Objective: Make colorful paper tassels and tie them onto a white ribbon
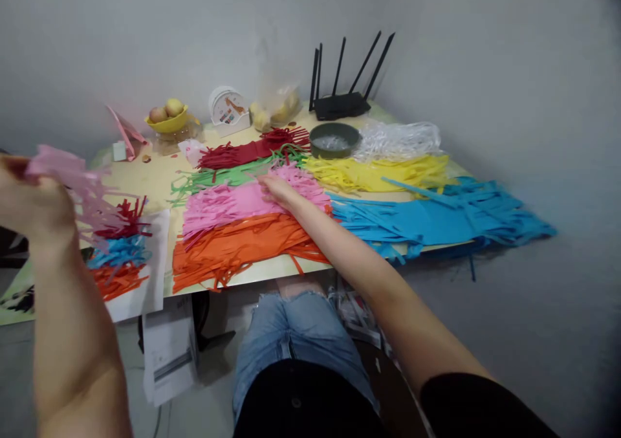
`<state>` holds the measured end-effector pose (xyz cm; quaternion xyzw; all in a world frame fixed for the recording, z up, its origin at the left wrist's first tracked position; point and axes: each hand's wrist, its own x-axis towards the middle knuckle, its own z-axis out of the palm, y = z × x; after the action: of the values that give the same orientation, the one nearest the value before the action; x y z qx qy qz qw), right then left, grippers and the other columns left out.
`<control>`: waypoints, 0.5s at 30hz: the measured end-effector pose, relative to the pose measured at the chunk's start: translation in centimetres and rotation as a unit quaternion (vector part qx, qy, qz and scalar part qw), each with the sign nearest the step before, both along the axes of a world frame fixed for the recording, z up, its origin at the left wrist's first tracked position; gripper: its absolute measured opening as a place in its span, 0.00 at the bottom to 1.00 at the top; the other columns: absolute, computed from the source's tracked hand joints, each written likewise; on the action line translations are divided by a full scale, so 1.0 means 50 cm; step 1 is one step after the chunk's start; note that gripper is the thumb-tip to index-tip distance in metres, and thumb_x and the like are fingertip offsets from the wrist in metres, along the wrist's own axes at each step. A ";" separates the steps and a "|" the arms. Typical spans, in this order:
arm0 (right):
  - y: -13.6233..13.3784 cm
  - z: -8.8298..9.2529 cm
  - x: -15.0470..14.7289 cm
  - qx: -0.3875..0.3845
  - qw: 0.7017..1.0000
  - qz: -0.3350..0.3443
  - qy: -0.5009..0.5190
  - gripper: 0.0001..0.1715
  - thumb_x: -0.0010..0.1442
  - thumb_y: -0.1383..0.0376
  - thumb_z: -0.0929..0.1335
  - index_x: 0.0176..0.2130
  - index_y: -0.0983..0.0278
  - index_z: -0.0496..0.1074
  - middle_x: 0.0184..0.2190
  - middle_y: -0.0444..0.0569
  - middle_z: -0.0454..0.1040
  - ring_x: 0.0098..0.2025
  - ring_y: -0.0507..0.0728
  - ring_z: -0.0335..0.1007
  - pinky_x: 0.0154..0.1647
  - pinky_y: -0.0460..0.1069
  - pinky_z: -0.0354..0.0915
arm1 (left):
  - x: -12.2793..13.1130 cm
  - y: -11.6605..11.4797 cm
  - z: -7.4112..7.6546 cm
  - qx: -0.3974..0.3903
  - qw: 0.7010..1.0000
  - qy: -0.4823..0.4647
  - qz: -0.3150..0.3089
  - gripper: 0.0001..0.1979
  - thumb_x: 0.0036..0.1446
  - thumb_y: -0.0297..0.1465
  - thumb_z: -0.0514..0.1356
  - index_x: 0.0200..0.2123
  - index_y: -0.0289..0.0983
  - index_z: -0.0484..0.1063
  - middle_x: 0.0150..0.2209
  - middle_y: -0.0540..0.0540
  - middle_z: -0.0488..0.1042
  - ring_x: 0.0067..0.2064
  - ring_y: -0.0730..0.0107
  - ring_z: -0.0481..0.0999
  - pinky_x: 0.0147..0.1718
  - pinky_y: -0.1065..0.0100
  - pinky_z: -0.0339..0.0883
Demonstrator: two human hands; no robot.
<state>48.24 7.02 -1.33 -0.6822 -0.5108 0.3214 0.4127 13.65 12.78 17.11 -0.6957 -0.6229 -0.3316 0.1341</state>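
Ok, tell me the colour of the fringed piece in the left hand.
The fringed piece is pink, best seen in the head view.

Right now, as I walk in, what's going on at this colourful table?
Someone is handling fringed strips. The left hand holds up a pink strip near a white sheet, where small red, blue and orange bunches lie. The right hand is at the pink pile on the table. An orange pile lies on its near side; a green pile lies beyond.
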 end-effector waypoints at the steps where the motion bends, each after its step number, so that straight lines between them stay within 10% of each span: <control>1: -0.017 0.016 -0.009 0.008 1.000 0.015 0.004 0.19 0.70 0.64 0.58 0.51 0.69 0.72 0.49 0.57 0.77 0.45 0.55 0.74 0.47 0.52 0.71 | 0.027 -0.028 -0.001 0.012 0.999 0.027 0.041 0.18 0.63 0.33 0.49 0.51 0.36 0.70 0.44 0.38 0.76 0.50 0.47 0.72 0.50 0.45 0.63; 5: -0.111 0.099 -0.072 0.163 0.983 0.079 -0.003 0.23 0.66 0.58 0.66 0.56 0.66 0.73 0.57 0.56 0.75 0.56 0.57 0.72 0.58 0.52 0.67 | 0.155 -0.120 -0.045 -0.022 0.968 0.210 -0.132 0.14 0.61 0.32 0.53 0.40 0.36 0.77 0.41 0.38 0.80 0.43 0.53 0.76 0.39 0.59 0.66; 10: -0.192 0.171 -0.136 0.290 0.944 0.115 -0.109 0.38 0.60 0.56 0.72 0.64 0.69 0.65 0.65 0.59 0.68 0.66 0.63 0.62 0.68 0.57 0.57 | 0.237 -0.173 -0.076 -0.048 0.945 0.153 -0.285 0.12 0.58 0.29 0.55 0.39 0.38 0.78 0.39 0.42 0.80 0.41 0.57 0.78 0.40 0.62 0.67; 15: -0.196 0.189 -0.090 0.245 0.955 0.111 -0.128 0.16 0.59 0.69 0.65 0.46 0.69 0.76 0.43 0.51 0.81 0.44 0.57 0.75 0.49 0.49 0.66 | 0.245 -0.188 -0.062 -0.113 0.916 0.050 -0.382 0.07 0.56 0.33 0.58 0.33 0.38 0.76 0.30 0.46 0.78 0.33 0.63 0.74 0.36 0.65 0.67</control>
<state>43.71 -2.79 8.13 -0.5345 -0.6953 0.1401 0.4595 25.87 3.40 13.99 -0.9069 -0.3359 -0.2492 -0.0513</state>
